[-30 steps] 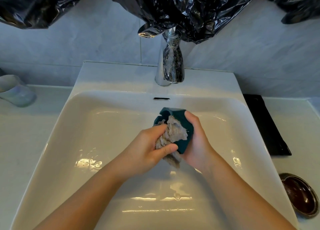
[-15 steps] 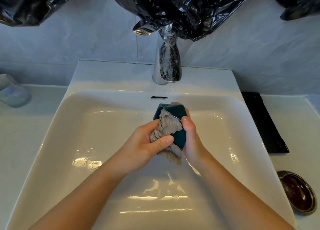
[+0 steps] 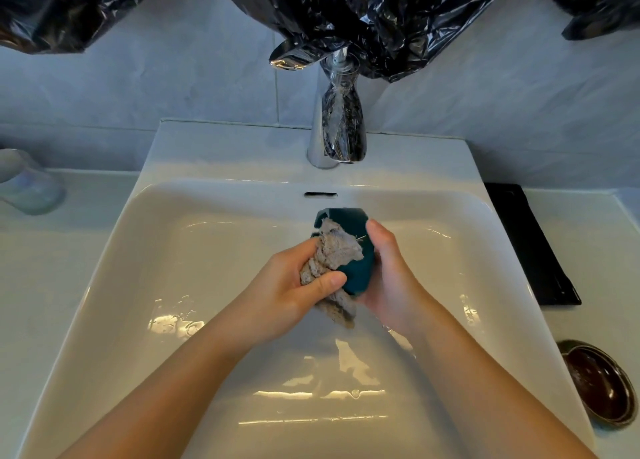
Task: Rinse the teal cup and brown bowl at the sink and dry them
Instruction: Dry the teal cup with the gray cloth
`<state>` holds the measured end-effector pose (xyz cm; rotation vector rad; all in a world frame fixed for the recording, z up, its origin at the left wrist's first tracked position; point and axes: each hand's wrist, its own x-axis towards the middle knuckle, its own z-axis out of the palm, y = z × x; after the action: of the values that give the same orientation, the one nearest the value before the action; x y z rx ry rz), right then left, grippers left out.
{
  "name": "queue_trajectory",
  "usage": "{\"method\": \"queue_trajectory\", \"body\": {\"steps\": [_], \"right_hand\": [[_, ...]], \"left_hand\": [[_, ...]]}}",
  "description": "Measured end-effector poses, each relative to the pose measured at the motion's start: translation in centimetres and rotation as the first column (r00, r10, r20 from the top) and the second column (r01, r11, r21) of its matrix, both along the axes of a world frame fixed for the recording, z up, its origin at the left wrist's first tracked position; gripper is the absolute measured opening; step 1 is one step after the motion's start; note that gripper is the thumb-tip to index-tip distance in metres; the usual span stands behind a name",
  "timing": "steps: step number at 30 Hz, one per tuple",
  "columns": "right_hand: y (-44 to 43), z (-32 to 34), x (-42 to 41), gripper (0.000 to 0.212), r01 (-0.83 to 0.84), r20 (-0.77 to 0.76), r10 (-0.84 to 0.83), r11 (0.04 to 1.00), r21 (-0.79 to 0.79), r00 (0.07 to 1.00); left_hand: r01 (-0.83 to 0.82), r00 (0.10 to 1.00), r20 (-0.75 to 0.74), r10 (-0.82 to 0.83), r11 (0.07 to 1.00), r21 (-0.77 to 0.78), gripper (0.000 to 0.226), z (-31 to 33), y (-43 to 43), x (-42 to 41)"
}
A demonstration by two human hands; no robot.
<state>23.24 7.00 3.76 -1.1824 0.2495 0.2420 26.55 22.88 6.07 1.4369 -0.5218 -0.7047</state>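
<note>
Over the middle of the white sink (image 3: 214, 244), my right hand (image 3: 391, 285) grips the teal cup (image 3: 356, 271), which lies tilted with its mouth toward the upper left. My left hand (image 3: 287, 292) grips a crumpled grey cloth (image 3: 332, 257) and presses it against the cup's side and mouth. Part of the cloth hangs below the cup. The brown bowl (image 3: 601, 387) sits upright on the counter at the right, beside the sink's rim.
The chrome tap (image 3: 337, 126) stands behind the basin and no water runs from it. Black plastic sheeting (image 3: 363, 18) hangs over the wall above. A black tray (image 3: 530, 244) lies on the right counter, a pale glass cup (image 3: 27, 185) on the left.
The cloth has shifted a little over the cup's surface as my left hand rubs. Both hands stay over the basin's middle, and the cup has turned slightly.
</note>
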Motion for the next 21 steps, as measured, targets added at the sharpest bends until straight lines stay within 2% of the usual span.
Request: {"method": "queue_trajectory", "body": {"steps": [2,3,5,7,10,12,14,16,19,21], "right_hand": [[0.2,-0.2,0.0,0.071,0.016,0.028,-0.013,0.994,-0.112,1.0],[0.4,-0.3,0.0,0.071,0.055,0.105,-0.035,0.98,-0.189,0.994],[0.5,-0.4,-0.2,0.067,0.109,0.232,-0.053,0.966,-0.236,0.971],[0.2,-0.3,-0.2,0.066,0.067,0.167,-0.039,0.984,-0.164,0.985],[-0.6,0.2,-0.1,0.059,-0.046,-0.063,0.048,0.999,0.028,0.997],[-0.4,0.0,0.0,0.061,-0.067,-0.056,0.066,0.998,-0.016,0.996],[0.2,-0.3,0.2,0.063,0.022,0.076,-0.008,0.983,-0.181,0.997],[0.5,-0.4,0.0,0.068,0.059,0.149,-0.024,0.97,-0.237,0.989],[-0.2,-0.4,-0.2,0.074,-0.067,-0.006,0.067,0.994,-0.083,0.998],[-0.5,-0.1,-0.1,0.071,-0.106,-0.095,0.1,0.992,-0.062,0.99]], "left_hand": [[0.002,0.999,-0.047,-0.004,1.0,-0.028,0.028,0.2,-0.2,-0.2],[-0.007,0.997,-0.078,0.003,0.999,-0.05,0.03,0.2,-0.2,-0.3],[-0.032,0.995,-0.093,0.025,0.997,-0.075,0.033,0.5,-0.3,-0.3],[-0.04,0.999,-0.029,0.039,0.998,-0.038,0.031,0.3,0.0,-0.1],[0.009,0.998,0.064,-0.015,0.997,0.082,0.032,-0.1,0.2,-0.1],[0.01,1.0,0.021,-0.011,0.999,0.053,0.032,-0.1,0.0,-0.1],[-0.026,0.998,-0.05,0.026,1.0,-0.012,0.031,0.1,-0.1,0.1],[-0.065,0.996,-0.067,0.063,0.997,-0.036,0.031,0.1,0.0,0.3],[-0.035,0.999,0.009,0.035,0.999,0.01,0.029,0.0,0.2,0.2],[-0.019,1.0,0.022,0.019,0.999,0.026,0.028,0.0,0.0,0.1]]}}
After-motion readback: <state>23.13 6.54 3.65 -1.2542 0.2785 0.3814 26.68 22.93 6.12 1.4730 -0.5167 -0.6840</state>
